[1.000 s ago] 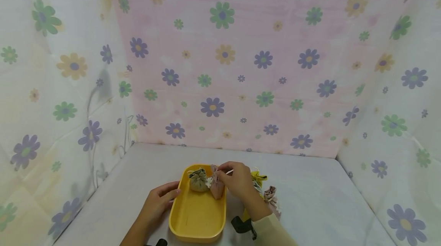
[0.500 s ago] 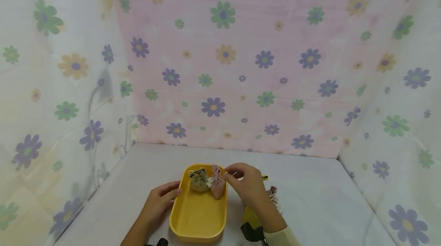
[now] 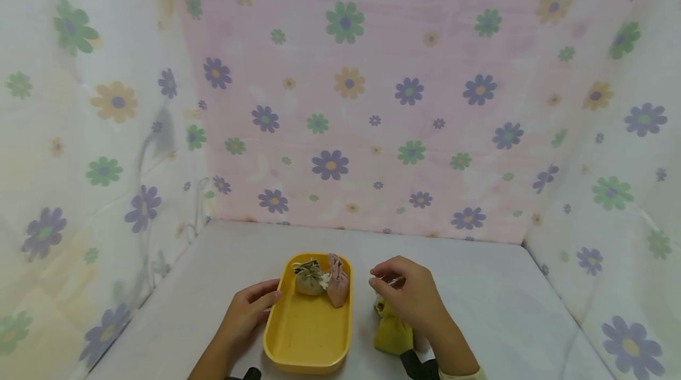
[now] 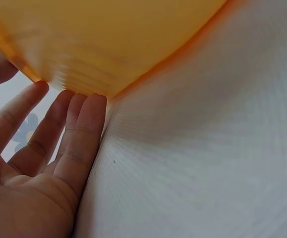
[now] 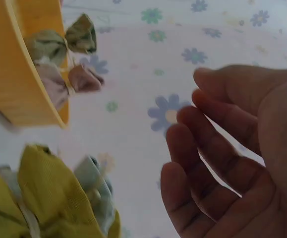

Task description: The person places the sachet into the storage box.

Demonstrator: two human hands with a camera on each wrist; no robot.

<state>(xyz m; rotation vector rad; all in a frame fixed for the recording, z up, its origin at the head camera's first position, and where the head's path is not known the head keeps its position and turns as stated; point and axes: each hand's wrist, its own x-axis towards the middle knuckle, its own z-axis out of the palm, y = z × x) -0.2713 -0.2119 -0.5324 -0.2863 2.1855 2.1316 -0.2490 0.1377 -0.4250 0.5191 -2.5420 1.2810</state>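
My left hand (image 3: pixel 250 309) holds the yellow tray (image 3: pixel 308 362) by its left side. The thumb reaches over the rim, and the other fingertips touch the outer wall in the left wrist view. In the tray's far part stand a grey-green tied pouch (image 3: pixel 308 282) and a pink tied pouch (image 3: pixel 337 288) with small white trim between them. My right hand (image 3: pixel 412 288) hovers right of the tray, fingers loosely bent and holding nothing. Below it lies a mustard yellow tied pouch (image 3: pixel 392 335). A pale blue-grey pouch (image 5: pixel 101 198) shows behind this one in the right wrist view.
The white tabletop (image 3: pixel 468 297) runs back to a pink flower-printed cloth (image 3: pixel 372 102). Similar cloth walls (image 3: pixel 612 191) stand at both sides. A black strap (image 3: pixel 417 365) is at the right wrist.
My right hand has let go of the pink pouch, which stays in the tray, and moved right to above the loose pouches. The left hand and tray stay nearly where they were.
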